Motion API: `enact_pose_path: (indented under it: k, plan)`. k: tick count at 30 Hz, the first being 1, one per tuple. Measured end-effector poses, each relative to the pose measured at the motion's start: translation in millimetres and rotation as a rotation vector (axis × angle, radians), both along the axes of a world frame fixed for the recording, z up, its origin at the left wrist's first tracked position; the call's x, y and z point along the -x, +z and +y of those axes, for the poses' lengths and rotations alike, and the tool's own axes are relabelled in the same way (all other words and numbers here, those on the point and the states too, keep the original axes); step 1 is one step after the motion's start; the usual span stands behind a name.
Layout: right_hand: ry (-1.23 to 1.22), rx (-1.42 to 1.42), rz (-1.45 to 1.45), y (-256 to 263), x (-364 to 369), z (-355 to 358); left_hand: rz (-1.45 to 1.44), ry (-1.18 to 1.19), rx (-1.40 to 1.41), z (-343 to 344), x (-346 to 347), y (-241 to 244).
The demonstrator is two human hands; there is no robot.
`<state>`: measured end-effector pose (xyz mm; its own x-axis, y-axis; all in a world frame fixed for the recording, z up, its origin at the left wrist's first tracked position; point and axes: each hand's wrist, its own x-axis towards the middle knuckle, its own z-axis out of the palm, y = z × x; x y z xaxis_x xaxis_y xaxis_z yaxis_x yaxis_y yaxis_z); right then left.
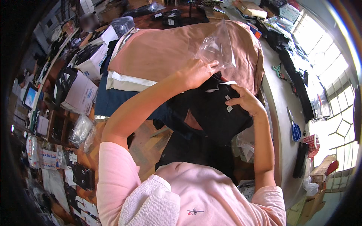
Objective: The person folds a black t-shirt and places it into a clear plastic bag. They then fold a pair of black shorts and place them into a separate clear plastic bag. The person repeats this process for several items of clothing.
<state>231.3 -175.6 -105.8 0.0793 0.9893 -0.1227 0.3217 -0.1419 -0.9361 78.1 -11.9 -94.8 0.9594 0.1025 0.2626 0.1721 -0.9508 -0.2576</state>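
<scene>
A black garment (223, 113) with a white edge and small white tags hangs over the near side of a surface draped in brownish-pink cloth (158, 53). My right hand (243, 99) grips this garment near its tags, thumb on top. My left hand (202, 73) is at the garment's upper edge, fingers bent; whether they pinch the black fabric or the plastic is hidden. A clear plastic bag (216, 46) lies on the cloth just beyond my left fingers. Dark blue fabric (110, 100) shows below the pale edge of the brownish-pink cloth.
Blue-handled scissors (295, 131), green-handled scissors (278, 70) and a roll of printed tape (312, 144) lie on the pale counter (270, 90) at right. Filled cardboard boxes (80, 94) and plastic bags (82, 130) stand at left. A window is beyond the counter.
</scene>
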Motion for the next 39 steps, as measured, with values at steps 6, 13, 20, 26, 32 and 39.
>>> enact_pose_path:
  k: [6, 13, 20, 26, 32, 39]
  plan:
    - [-0.278, -0.105, 0.225, -19, -30, -8, -0.044, 0.067, -0.045, 20, -8, -10]
    - [-0.395, -0.252, 0.481, -25, -30, -9, -0.13, 0.123, -0.111, 26, -29, -20]
    - [-0.447, -0.4, 0.753, -26, -33, -14, -0.444, 0.078, 0.014, 43, -37, -34]
    - [-0.517, -0.434, 0.544, -19, -28, -11, -0.333, 0.023, 0.166, 10, -43, -12]
    - [-0.411, -0.431, -0.176, 3, -9, 10, -0.258, -0.023, -0.034, -12, -60, 19]
    - [-0.23, -0.374, -0.047, 0, -17, 42, -0.281, -0.062, -0.271, -30, -62, 29]
